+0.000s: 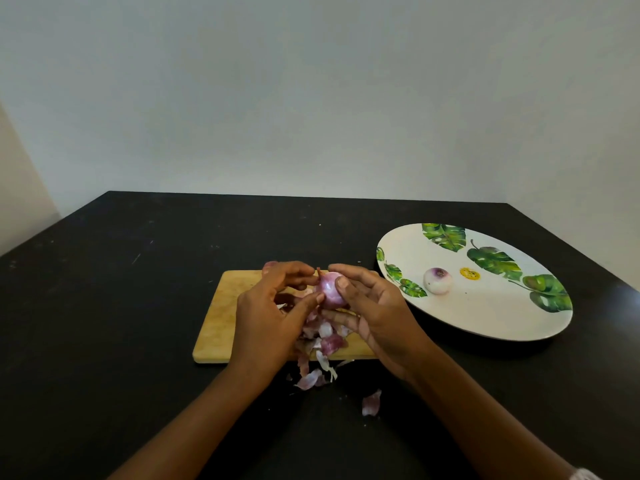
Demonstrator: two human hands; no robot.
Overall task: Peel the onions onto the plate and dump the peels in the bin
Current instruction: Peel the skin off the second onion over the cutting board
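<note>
Lettering on the small yellow sticker [469, 273] at the middle of the plate [491, 317] was too small for me to read; green leaf prints ran round the plate's white rim. My left hand [266, 317] and right hand [377, 313] met above the wooden cutting board [221, 313], both gripping one pinkish-purple onion [330, 288] between them. My left fingers [298, 270] curled over its far side with the thumb pressed to its near side. My right thumb lay on its top while the other fingers of that hand cupped it from below. A thin strip of skin stood up from the onion between my two hands. Loose peels [325, 337] lay heaped on the board under my hands and spilled past its near edge onto the black bench [104, 306]. A peeled onion [438, 280] sat on the plate, to the right of the board. A pale wall [311, 98] rose behind the bench.
</note>
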